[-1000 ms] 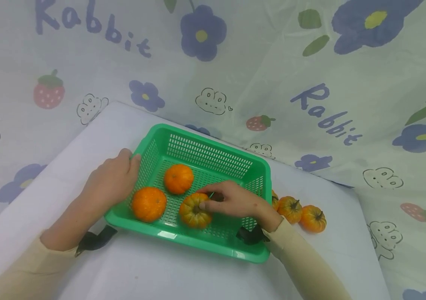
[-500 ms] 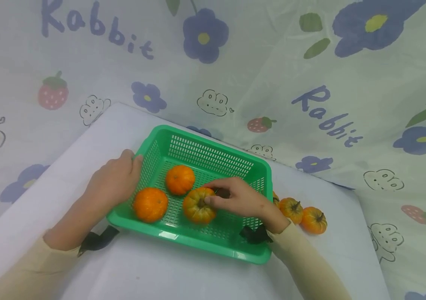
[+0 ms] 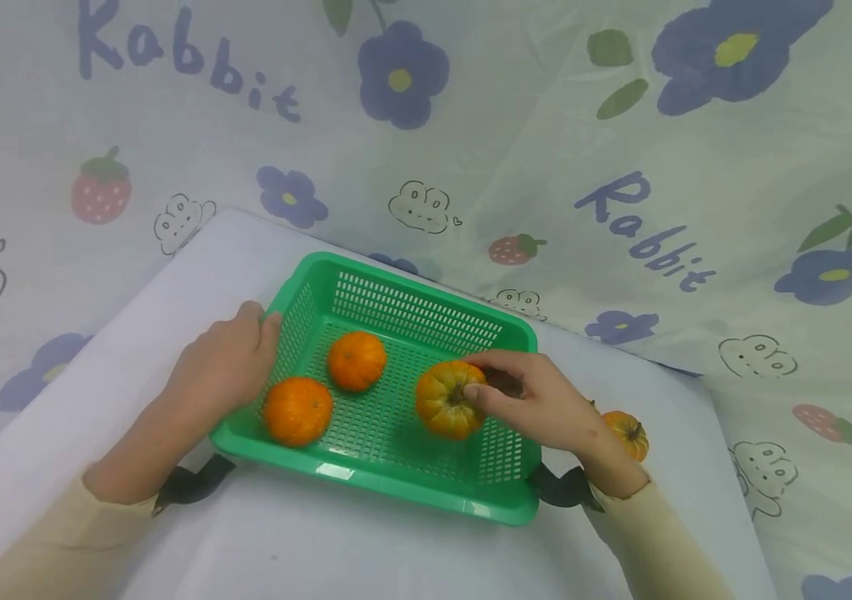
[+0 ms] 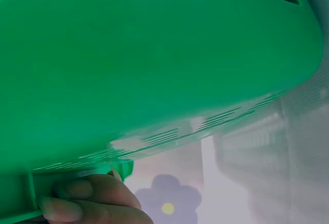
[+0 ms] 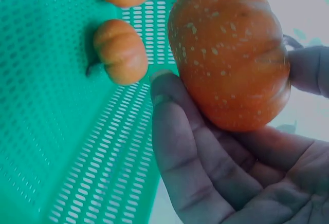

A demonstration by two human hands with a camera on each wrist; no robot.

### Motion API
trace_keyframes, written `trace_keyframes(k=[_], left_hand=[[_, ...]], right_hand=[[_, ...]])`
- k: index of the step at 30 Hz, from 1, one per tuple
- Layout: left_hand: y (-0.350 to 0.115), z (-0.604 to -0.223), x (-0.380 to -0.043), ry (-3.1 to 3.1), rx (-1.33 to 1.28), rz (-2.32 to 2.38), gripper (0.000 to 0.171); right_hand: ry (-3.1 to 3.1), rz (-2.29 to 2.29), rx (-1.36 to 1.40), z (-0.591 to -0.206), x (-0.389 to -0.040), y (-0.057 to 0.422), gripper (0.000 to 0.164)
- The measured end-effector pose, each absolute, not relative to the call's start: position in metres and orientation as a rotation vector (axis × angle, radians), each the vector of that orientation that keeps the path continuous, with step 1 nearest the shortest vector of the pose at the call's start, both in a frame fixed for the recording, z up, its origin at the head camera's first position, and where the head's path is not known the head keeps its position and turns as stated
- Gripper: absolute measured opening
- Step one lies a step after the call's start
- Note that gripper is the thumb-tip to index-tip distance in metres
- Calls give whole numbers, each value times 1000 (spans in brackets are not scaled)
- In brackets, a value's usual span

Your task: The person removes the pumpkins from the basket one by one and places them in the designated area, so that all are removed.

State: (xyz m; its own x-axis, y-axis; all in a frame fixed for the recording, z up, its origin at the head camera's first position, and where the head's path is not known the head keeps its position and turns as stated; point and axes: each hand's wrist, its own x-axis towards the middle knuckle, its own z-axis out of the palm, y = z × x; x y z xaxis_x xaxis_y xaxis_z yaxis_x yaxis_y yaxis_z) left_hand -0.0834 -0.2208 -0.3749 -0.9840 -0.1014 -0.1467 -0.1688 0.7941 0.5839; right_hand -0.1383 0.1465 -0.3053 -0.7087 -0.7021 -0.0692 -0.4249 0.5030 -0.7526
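Observation:
A green plastic basket (image 3: 396,485) with slotted walls stands on the white-covered table. My left hand (image 3: 225,362) grips its left rim; in the left wrist view the fingers (image 4: 100,196) curl under the rim's edge. My right hand (image 3: 538,402) holds a small yellow-orange pumpkin (image 3: 443,408) over the right half of the basket, thumb by the stem and fingers along the far side. The right wrist view shows this pumpkin (image 5: 229,54) raised above the slotted floor. Two orange pumpkins, one farther back (image 3: 357,361) and one nearer (image 3: 298,411), lie in the left half.
Right of the basket, a striped pumpkin (image 3: 627,433) sits on the table (image 3: 666,517), partly behind my right forearm. Behind the table hangs a pale cloth (image 3: 531,167) printed with flowers, strawberries and rabbits.
My right hand has raised the yellow-orange pumpkin and carried it right, toward the basket's right wall. The forearm now covers most of the pumpkins outside. My left hand stays on the rim.

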Motion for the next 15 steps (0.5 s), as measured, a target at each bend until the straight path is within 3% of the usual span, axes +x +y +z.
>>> trace_keyframes(k=[15], left_hand=[[-221, -376, -85, 2880, -216, 948, 52]], right_hand=[[2564, -1202, -650, -307, -112, 226, 29]])
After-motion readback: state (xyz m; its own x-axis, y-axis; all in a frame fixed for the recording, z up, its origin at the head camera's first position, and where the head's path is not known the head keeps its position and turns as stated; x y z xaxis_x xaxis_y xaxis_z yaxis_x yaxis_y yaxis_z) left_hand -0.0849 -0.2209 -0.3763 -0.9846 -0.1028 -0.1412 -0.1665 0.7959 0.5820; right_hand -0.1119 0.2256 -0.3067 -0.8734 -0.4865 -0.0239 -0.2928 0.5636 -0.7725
